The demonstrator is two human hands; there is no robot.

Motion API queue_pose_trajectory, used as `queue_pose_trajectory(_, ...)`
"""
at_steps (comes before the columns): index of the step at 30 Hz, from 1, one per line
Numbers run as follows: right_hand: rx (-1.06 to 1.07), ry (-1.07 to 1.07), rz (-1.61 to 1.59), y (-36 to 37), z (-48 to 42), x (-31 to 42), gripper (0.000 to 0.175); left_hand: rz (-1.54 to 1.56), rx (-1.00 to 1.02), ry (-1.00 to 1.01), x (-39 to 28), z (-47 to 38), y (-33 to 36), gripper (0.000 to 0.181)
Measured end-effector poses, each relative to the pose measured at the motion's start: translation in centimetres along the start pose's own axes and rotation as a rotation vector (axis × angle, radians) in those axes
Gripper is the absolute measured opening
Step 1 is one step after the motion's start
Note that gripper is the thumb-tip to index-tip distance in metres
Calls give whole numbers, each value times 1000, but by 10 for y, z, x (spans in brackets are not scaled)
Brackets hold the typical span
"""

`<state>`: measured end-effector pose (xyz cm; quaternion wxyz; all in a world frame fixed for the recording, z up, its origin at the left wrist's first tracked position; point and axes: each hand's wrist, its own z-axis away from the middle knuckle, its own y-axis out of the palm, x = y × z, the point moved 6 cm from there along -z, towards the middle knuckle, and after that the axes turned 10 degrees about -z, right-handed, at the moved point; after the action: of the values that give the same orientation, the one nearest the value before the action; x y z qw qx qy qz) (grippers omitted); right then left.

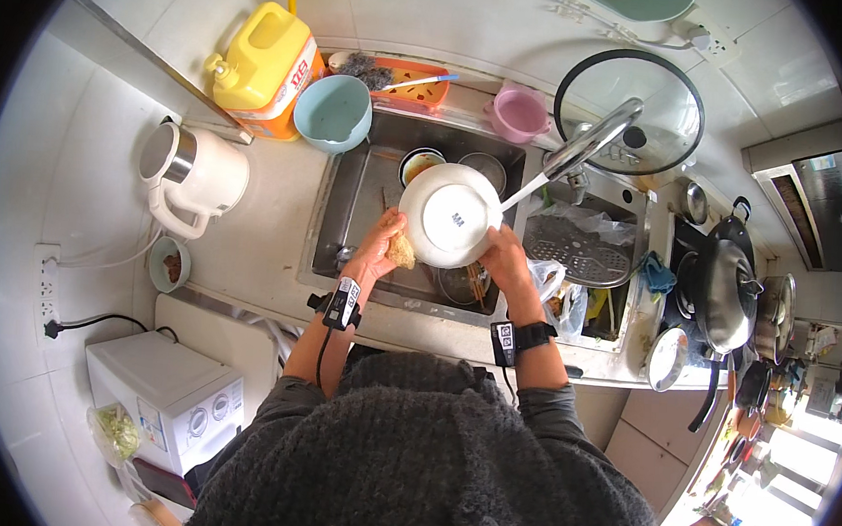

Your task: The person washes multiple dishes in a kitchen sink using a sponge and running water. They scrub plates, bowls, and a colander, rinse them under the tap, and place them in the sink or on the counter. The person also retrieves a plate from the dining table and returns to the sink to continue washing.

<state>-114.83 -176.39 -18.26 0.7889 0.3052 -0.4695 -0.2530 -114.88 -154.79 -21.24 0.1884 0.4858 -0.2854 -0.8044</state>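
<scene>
A white ceramic bowl (449, 214), its underside and foot ring turned up towards me, is held over the left sink basin (354, 179). My left hand (376, 246) grips its left rim and also has a yellowish sponge (401, 250) against the palm. On the lower right rim, my right hand (506, 259) holds the bowl. Water from the chrome faucet (593, 140) runs down towards the bowl's right edge. Behind it in the basin sit a small soiled bowl (421, 163) and a round dish (484, 171). Chopsticks (477, 284) lie in the basin near my right hand.
A yellow detergent jug (270, 66), light-blue basin (334, 117) and pink bowl (518, 113) stand behind the sink. A glass lid (629, 109) leans by the faucet. The right basin holds a perforated tray (581, 251). A white kettle-like appliance (199, 173) stands left; a wok (726, 296) is right.
</scene>
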Motion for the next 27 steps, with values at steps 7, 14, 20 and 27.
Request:
queue_pose_trajectory(7, -178, 157, 227, 15, 6, -4, 52, -1139, -28, 284, -37, 19, 64, 17)
queue_pose_trajectory(14, -254, 86, 294, 4, 6, -3, 34, -1407, 141, 450, -7, 27, 62, 16)
queue_pose_trajectory(20, -249, -222, 162, -25, -2, 15, 30, -1298, -487, 359, -43, 22, -43, 28)
queue_pose_trajectory(27, -335, 70, -258, -28, -3, -42, 44, -1181, -398, 102, 3, 33, -79, 38)
